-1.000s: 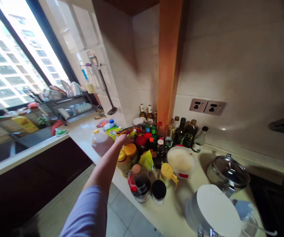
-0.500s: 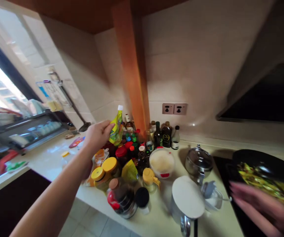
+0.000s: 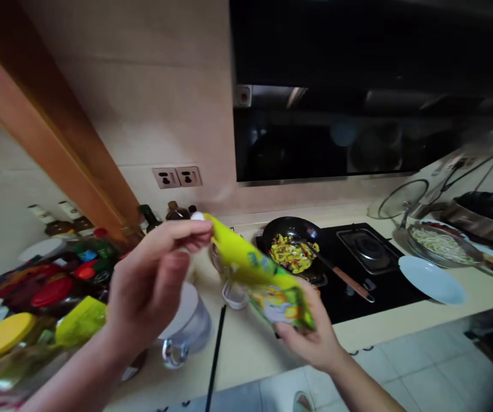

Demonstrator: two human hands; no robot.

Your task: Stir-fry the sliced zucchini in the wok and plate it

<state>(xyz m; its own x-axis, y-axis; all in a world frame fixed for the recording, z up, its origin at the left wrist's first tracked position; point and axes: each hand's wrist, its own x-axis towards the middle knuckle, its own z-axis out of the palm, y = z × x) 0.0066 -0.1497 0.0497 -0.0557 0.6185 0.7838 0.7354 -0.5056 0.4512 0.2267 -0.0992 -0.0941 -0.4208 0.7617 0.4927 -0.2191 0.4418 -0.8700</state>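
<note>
A yellow-green pouch (image 3: 263, 274) with a white cap hangs tilted between my two hands. My right hand (image 3: 310, 332) grips its lower end, thumb in front. At the capped upper end is my left hand (image 3: 156, 263), its fingertips bent against the cap, which they partly cover. Behind the pouch, a black wok (image 3: 291, 226) on the stove holds yellow-green food (image 3: 291, 254). A spatula (image 3: 349, 283) with a wooden handle leans out of the wok toward the front right.
Jars and bottles, one with a yellow lid (image 3: 4, 336), crowd the left counter. A lidded pot (image 3: 190, 320) and black chopsticks (image 3: 216, 357) stand near the front edge. Right of the stove are a pale plate (image 3: 433, 279) and a bowl of sprouts (image 3: 439, 246).
The view has swung right toward the stove. My left hand has brought the pouch over from the bottles, and my right hand, empty before, has taken hold of its lower end.
</note>
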